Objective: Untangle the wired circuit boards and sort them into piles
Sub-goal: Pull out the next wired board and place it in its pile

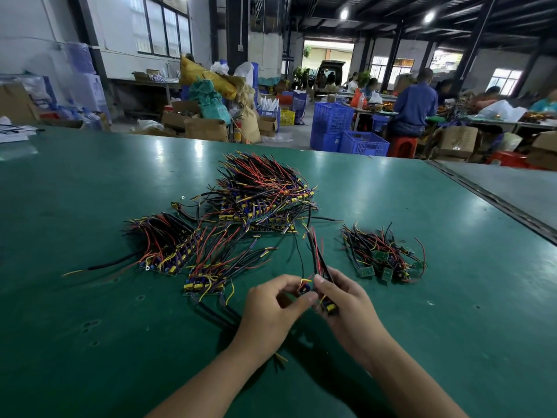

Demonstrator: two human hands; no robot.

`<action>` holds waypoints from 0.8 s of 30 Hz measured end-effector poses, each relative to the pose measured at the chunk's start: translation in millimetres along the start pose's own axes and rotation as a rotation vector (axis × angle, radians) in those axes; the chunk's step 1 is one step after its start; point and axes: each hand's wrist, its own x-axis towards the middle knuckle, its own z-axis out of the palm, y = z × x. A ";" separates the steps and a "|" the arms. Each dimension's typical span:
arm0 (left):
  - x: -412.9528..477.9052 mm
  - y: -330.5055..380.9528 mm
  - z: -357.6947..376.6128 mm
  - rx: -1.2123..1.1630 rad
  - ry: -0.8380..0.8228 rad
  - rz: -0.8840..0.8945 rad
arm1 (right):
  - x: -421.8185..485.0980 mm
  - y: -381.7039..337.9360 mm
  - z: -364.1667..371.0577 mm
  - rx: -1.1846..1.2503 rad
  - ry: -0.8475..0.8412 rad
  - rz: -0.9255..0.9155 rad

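**A:** Your left hand (271, 300) has its thumb and fingers curled in a pinch on a small wired circuit board with blue and yellow parts (303, 287), over the dark green table top (90, 327).

**B:** Your right hand (343, 300) meets the left at the fingertips. It grips a second wired board with yellow and blue parts (330, 307). That board's bundle of black and red wires (316, 254) sticks up and away from you, out between your thumb and fingers.

**A:** A thin black wire (300, 257) rises from the board in your left hand and heads away from you. Where it ends, I cannot tell.

**B:** Just beyond your left hand, and off to its left, lies a small flat pile of boards with red, black and yellow wires (208, 276). Further left sits a fuller pile of the same boards (168, 245), with a thick black cable (114, 262) trailing out to the left.

**A:** To the right of your right hand, apart from it, you have a loose pile of small green boards with red and black wires (382, 254).

**B:** Straight beyond your grip, well apart from it, is the big tangled heap of wired boards (265, 191), the largest on the table.

**A:** Past the table's far edge stand blue plastic crates (361, 143) and brown cardboard boxes (205, 128). Further off, people sit at other tables, one of them a person in a blue shirt (414, 107) with their back to you.
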 end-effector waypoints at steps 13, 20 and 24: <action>1.2 1.1 1.1 0.365 0.037 0.239 | -0.8 7.2 0.6 -0.211 0.060 -0.129; -0.7 -1.4 3.7 0.299 -0.069 0.184 | 0.5 6.4 2.0 -0.375 0.151 -0.235; -0.9 -3.7 1.5 0.331 -0.077 0.157 | 6.7 3.9 -9.4 -0.608 0.263 -0.313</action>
